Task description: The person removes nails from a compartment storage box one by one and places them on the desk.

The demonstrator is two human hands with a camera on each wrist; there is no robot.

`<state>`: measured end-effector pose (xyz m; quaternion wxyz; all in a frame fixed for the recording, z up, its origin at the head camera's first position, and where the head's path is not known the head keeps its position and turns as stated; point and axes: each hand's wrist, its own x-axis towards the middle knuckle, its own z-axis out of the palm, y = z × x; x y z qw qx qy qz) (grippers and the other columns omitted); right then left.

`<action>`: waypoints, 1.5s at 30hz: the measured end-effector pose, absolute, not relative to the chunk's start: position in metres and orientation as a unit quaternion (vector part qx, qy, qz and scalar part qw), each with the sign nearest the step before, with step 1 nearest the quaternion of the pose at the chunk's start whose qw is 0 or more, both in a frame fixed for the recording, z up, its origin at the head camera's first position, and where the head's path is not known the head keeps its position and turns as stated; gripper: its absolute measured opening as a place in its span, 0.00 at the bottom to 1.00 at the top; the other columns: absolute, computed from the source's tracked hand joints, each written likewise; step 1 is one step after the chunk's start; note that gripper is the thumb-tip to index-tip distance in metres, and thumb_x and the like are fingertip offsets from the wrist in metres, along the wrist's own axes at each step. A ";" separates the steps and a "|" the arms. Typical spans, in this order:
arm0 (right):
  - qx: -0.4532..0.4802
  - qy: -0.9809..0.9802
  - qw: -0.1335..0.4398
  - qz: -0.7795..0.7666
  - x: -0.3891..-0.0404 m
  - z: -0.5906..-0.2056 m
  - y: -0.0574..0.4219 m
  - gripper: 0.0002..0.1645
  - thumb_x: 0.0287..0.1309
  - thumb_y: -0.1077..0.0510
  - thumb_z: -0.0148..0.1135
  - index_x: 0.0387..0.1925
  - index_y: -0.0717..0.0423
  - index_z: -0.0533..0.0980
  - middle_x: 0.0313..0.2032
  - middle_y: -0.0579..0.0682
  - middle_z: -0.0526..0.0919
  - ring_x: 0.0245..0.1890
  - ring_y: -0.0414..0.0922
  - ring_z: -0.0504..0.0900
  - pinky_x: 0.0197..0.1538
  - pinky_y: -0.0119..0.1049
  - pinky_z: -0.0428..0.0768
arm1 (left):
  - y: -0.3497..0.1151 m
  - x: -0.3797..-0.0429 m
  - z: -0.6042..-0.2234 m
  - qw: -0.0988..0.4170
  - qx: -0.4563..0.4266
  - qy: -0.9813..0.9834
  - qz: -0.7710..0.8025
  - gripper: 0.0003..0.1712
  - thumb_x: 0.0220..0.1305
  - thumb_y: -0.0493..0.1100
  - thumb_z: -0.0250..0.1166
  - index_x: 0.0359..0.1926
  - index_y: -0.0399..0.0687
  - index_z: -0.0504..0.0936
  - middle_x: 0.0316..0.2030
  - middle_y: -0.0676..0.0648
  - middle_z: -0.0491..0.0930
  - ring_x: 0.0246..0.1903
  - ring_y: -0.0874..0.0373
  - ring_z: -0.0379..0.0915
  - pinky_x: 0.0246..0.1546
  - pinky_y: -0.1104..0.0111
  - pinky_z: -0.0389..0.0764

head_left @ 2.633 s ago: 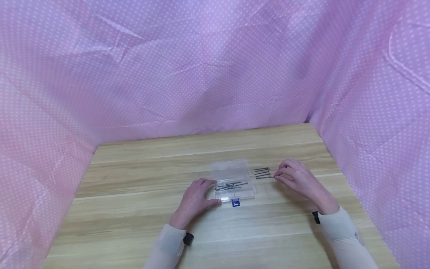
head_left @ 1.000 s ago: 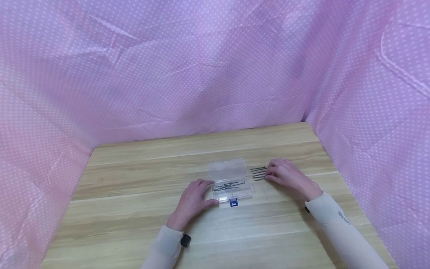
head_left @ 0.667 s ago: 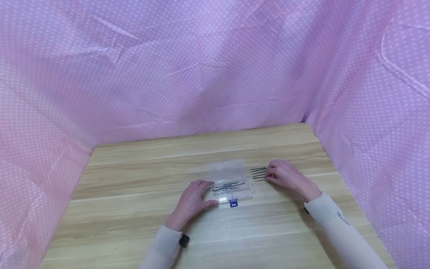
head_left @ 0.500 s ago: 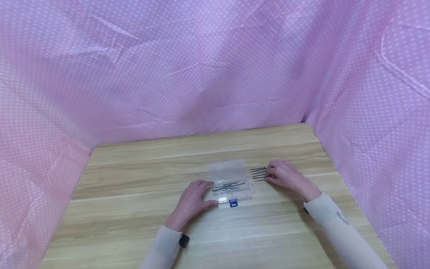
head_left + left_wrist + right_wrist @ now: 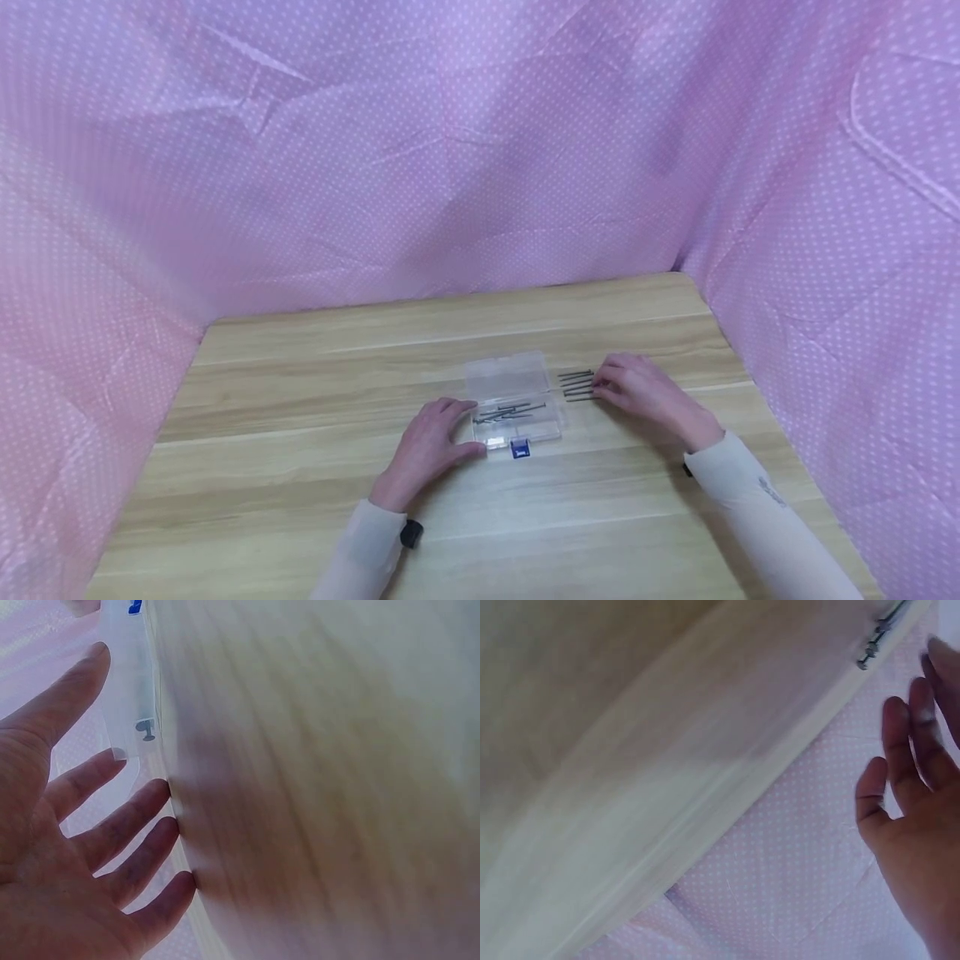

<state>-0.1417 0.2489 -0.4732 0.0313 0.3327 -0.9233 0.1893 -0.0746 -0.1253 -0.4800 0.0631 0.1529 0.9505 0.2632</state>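
On the bench, hands: left hand (image 5: 431,442) rests relaxed, its fingers straight against the clear plastic case (image 5: 516,406); right hand (image 5: 645,393) touches the loose nails (image 5: 577,387); whether it pinches one I cannot tell.
Done: several nails (image 5: 510,411) lie inside the open case.
Left: about five nails just beside it, right.
Change: right hand has shifted closer onto the row; left unchanged.
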 end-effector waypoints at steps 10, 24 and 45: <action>0.345 -0.898 0.139 0.234 -0.129 -0.463 0.237 0.11 0.53 0.66 0.76 0.39 0.55 0.84 0.36 0.48 0.86 0.37 0.47 0.84 0.44 0.50 0.84 | -0.126 -0.076 -0.478 0.061 0.152 0.950 0.265 0.42 0.55 0.61 0.78 0.68 0.49 0.78 0.62 0.43 0.78 0.63 0.43 0.72 0.65 0.48 0.73; 0.374 -0.858 0.201 0.289 -0.118 -0.470 0.194 0.10 0.49 0.65 0.78 0.36 0.55 0.87 0.34 0.46 0.84 0.34 0.44 0.81 0.38 0.43 0.80 | -0.123 -0.073 -0.480 0.063 0.152 0.950 0.267 0.42 0.56 0.60 0.78 0.68 0.48 0.78 0.62 0.41 0.78 0.63 0.42 0.72 0.65 0.47 0.72; 0.376 -0.886 0.085 0.258 -0.121 -0.462 0.137 0.06 0.58 0.59 0.76 0.38 0.49 0.89 0.33 0.40 0.78 0.35 0.40 0.73 0.41 0.37 0.74 | -0.124 -0.073 -0.479 0.058 0.153 0.952 0.260 0.41 0.56 0.59 0.78 0.67 0.48 0.79 0.59 0.42 0.79 0.60 0.43 0.74 0.61 0.48 0.75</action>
